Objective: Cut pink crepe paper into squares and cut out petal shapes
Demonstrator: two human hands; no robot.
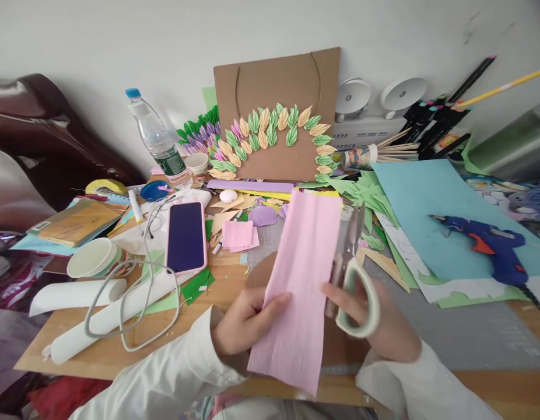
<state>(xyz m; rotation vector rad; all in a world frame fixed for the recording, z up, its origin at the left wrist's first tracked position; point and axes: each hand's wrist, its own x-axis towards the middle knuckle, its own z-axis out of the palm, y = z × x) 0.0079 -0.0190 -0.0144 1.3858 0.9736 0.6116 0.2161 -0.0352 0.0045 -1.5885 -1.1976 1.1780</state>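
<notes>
A long strip of pink crepe paper [302,256] is held up over the front of the table. My left hand [249,322] grips its left edge, thumb on top and fingers behind. In my right hand [384,318] is a pair of scissors [353,256] with pale handles, blades pointing up and away beside the paper's right edge. A right fingertip reaches to that edge. Behind the strip, a brown board [279,81] leans on the wall, with an arch of folded green, cream and pink paper leaves [272,119] on it.
A phone [186,236] and looped white cable [88,318] lie left, near white paper rolls [99,326] and a paper bowl [93,256]. A water bottle [158,140] stands behind. At right, a blue glue gun [488,239] rests on blue paper [410,198]. Green paper scraps [366,195] lie mid-table.
</notes>
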